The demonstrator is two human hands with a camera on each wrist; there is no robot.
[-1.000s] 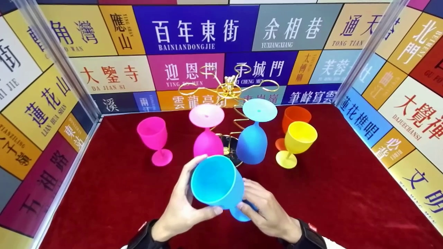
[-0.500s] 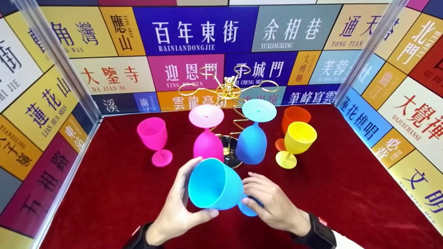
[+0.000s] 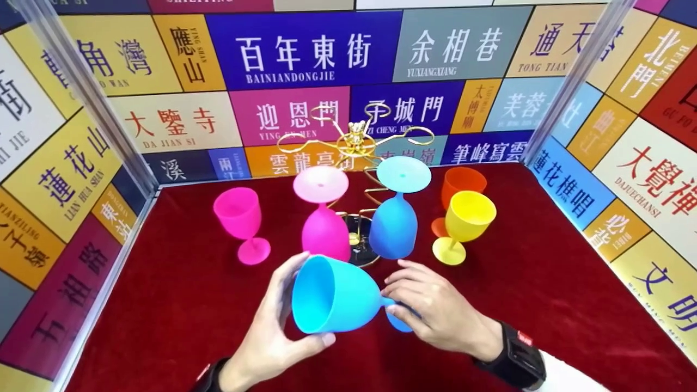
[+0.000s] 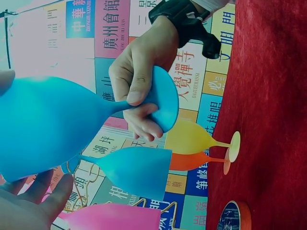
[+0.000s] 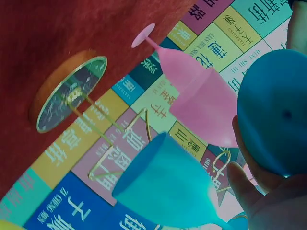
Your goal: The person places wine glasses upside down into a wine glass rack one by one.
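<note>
A light-blue goblet [image 3: 348,296] lies tilted on its side in the air, its mouth facing left. My left hand [image 3: 267,332] holds the bowl near the rim, thumb below and fingers behind. At the other end, my right hand [image 3: 441,307] pinches the stem beside the round foot, as the left wrist view shows with the goblet [image 4: 53,120] close up. Behind them, a pink goblet [image 3: 325,234] and a blue goblet [image 3: 394,226] hang upside down on a gold wire rack [image 3: 356,142]. From the right wrist, the held goblet's foot [image 5: 273,105] faces the camera.
A pink goblet [image 3: 238,215] stands upright on the dark red cloth [image 3: 190,326] at left. To the right stand a yellow goblet [image 3: 469,218] and, behind it, an orange-red goblet [image 3: 463,182]. Walls covered with printed signs [image 3: 305,49] enclose the back and sides.
The held goblet has swung so its mouth points more to the left and its foot further right. My left hand has shifted slightly left, my right hand to the right and up.
</note>
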